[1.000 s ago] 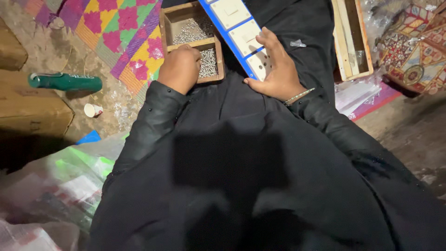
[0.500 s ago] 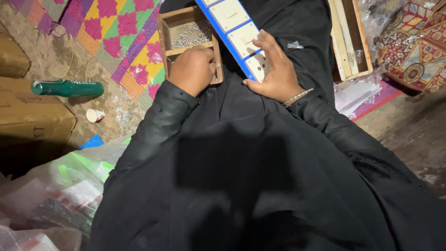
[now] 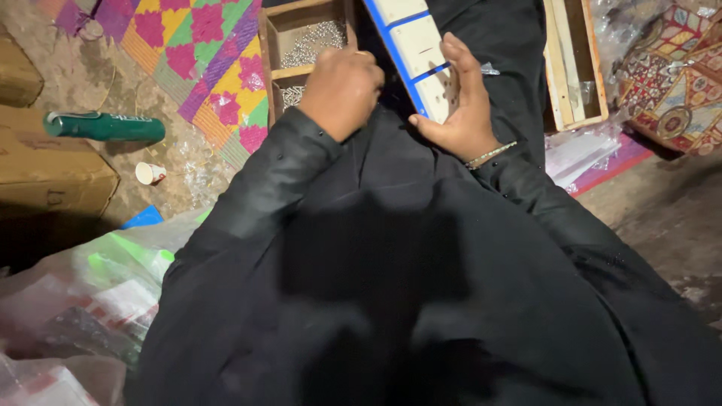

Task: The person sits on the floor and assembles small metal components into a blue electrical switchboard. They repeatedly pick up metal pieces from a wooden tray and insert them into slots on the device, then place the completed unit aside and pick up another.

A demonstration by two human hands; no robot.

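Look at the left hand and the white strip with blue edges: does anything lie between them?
Nothing visible does. The left hand hovers over the wooden tray of small metal pieces; only dark cloth lies between it and the strip, which the right hand holds.

Lighting dim and uneven. Upper part moderately lit; the black clothing (image 3: 391, 301) swallows detail, reading as near-featureless dark. Deep shadow at left beside the cardboard box (image 3: 45, 173). Plastic bags (image 3: 75, 301) lower left soft, slightly blurred, with faint green glare.
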